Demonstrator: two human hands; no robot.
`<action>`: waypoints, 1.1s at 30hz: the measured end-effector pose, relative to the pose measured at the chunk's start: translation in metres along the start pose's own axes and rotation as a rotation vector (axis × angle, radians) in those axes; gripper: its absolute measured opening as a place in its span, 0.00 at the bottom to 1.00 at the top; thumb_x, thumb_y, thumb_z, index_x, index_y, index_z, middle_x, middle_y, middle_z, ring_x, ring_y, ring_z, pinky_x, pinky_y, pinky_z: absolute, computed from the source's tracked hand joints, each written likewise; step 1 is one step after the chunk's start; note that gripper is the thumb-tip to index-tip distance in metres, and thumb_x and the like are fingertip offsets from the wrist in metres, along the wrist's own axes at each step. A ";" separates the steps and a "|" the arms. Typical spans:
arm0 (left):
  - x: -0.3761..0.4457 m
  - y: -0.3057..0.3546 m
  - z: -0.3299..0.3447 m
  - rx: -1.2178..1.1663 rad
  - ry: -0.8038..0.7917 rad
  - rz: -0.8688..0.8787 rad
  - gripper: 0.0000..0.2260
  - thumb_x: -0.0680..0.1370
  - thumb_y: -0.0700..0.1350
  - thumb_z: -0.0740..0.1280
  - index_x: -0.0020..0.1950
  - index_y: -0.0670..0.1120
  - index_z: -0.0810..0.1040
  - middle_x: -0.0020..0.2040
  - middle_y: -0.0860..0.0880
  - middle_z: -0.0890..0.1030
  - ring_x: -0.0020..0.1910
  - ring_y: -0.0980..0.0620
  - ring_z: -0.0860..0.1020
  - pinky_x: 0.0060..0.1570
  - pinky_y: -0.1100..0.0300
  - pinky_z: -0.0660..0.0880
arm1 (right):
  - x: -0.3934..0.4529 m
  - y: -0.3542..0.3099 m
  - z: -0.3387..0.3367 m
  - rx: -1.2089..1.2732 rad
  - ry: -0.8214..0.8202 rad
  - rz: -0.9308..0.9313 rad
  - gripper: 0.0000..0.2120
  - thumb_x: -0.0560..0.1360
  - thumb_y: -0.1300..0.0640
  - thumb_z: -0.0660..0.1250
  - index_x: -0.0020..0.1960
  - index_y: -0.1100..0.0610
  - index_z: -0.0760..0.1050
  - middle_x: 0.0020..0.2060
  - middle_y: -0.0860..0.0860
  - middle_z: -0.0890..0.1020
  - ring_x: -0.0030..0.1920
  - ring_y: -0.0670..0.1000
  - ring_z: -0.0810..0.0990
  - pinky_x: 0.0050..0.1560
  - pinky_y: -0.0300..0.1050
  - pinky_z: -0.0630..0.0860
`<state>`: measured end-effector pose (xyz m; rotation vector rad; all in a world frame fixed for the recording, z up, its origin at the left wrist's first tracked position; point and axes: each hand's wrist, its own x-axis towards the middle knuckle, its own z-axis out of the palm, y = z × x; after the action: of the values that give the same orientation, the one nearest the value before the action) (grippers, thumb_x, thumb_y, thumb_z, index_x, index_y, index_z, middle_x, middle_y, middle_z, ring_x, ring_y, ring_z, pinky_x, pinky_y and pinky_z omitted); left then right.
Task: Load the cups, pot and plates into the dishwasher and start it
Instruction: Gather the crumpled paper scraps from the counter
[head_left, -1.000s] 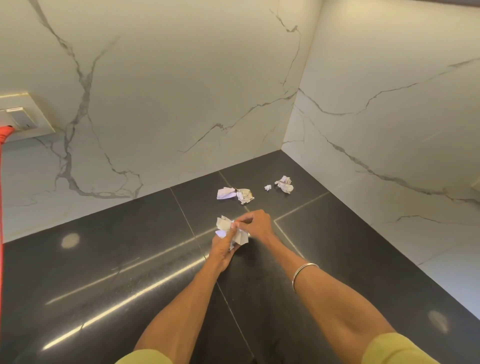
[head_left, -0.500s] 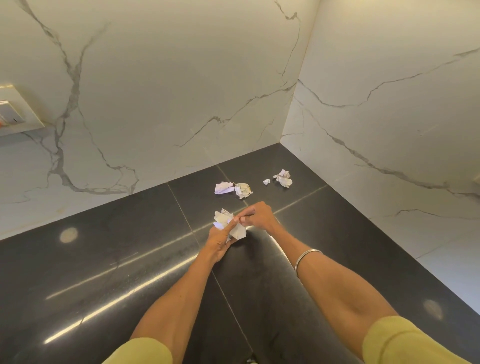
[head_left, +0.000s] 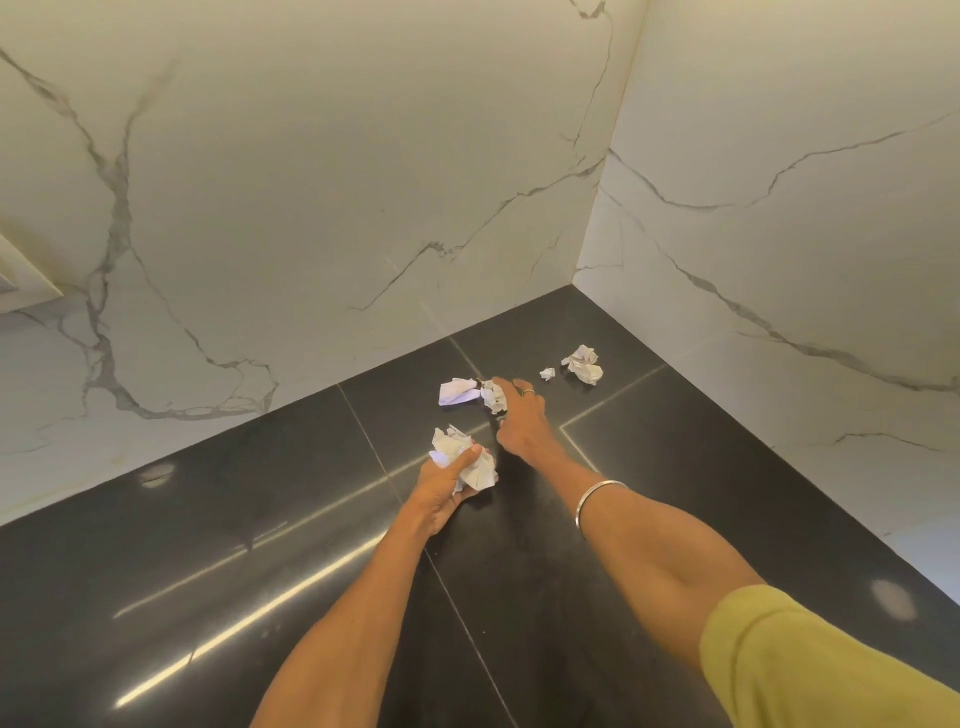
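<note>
**Paper scraps gathered on the counter; no dishes in view**

Cups, pot, plates and dishwasher are nowhere in this head view, so the loading itself has not visibly begun. What is in hand looks like a side step: clearing litter from the glossy black tiled countertop (head_left: 260, 597) in the corner of the white grey-veined marble walls (head_left: 311, 182).

The left hand (head_left: 441, 491) grasps a crumpled white paper wad (head_left: 470, 460), its thumb laid across the top and its fingers curled underneath. Just beyond it, the right hand (head_left: 519, 415), wearing a ring and a silver bangle (head_left: 597, 499) at the wrist, reaches forward with its fingertips on a second crumpled paper scrap (head_left: 494, 396). Whether those fingers have closed round it or only touch it I cannot tell. A flatter white-and-lilac paper piece (head_left: 457, 391) lies touching that scrap on its left.

Further right, near the wall corner and well apart from both hands, sit a tiny paper crumb (head_left: 547, 373) and another crumpled paper ball (head_left: 584, 364) beside it.

My judgement of the next move: pinch the scrap under the right hand, pass it to the left, then reach further for the corner pieces. A loose hold may let the small light scraps slip out.
</note>
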<state>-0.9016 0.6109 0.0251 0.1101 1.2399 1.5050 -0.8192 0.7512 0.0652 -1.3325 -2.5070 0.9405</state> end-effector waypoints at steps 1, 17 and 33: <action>0.001 0.002 0.000 0.004 -0.004 0.004 0.17 0.75 0.41 0.73 0.62 0.41 0.75 0.57 0.36 0.82 0.57 0.39 0.81 0.57 0.39 0.77 | 0.006 -0.002 0.001 -0.002 -0.021 0.015 0.37 0.74 0.68 0.64 0.77 0.46 0.58 0.75 0.56 0.58 0.71 0.62 0.62 0.67 0.55 0.69; -0.003 -0.006 -0.003 -0.033 0.034 0.034 0.19 0.73 0.43 0.74 0.62 0.43 0.76 0.59 0.39 0.82 0.59 0.42 0.81 0.60 0.40 0.76 | 0.012 0.013 0.013 -0.334 0.048 0.034 0.07 0.73 0.61 0.68 0.37 0.58 0.74 0.39 0.55 0.77 0.46 0.59 0.81 0.38 0.43 0.69; -0.030 -0.012 0.007 -0.052 -0.014 0.122 0.23 0.73 0.48 0.71 0.67 0.45 0.74 0.61 0.41 0.81 0.61 0.43 0.80 0.64 0.44 0.74 | -0.037 -0.005 -0.025 0.104 -0.358 -0.044 0.17 0.73 0.55 0.74 0.61 0.56 0.81 0.53 0.52 0.84 0.47 0.48 0.82 0.47 0.37 0.79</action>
<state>-0.8783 0.5903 0.0353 0.1642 1.1993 1.6384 -0.7905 0.7316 0.0931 -1.1591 -2.6791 1.3869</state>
